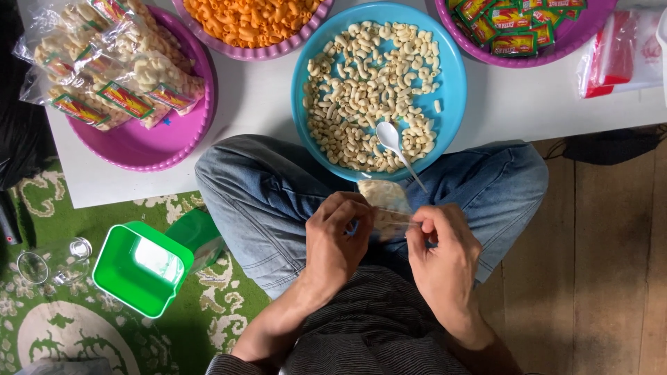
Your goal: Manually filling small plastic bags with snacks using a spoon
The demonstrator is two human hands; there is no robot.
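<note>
White table up top, green patterned rug at nine o'clock, wooden floor at three. Down over the lap: small clear bag of pale macaroni, long axis toward twelve o'clock, pinched from both sides. Left hand at its nine o'clock, right hand at four o'clock, equally near, fingers pressed on the plastic. Blue bowl just beyond.

Between my hands at six o'clock, a small clear pasta bag; filled bags with red-yellow labels at ten o'clock; red-green sachets at one; a red-white packet at two
</note>
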